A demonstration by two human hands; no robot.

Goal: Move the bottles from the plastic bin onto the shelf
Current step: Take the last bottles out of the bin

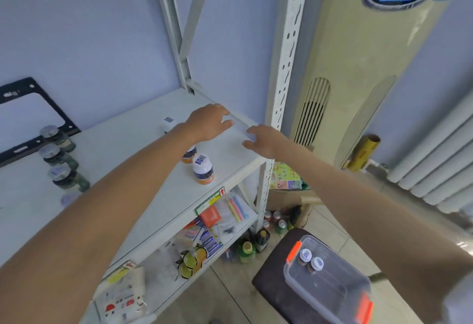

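A clear plastic bin [340, 295] with orange latches rests on a dark stool at lower right; two white-capped bottles [311, 259] stand in its near-left corner. On the white shelf [143, 190] stand three white-capped orange bottles: one at the front [203, 168], one half hidden under my left wrist [189, 154], one behind my forearm [167, 123]. My left hand [208, 122] hovers over the shelf's right end, fingers spread, holding nothing. My right hand [263, 139] is open just beside it at the shelf's right edge.
Three dark jars with silver lids [60, 157] line the shelf's left side. A slotted upright post [286, 67] stands right of my hands. Lower shelves hold packets and snacks. Cans and bottles [256, 241] sit on the floor. A tall air conditioner [358, 67] stands behind.
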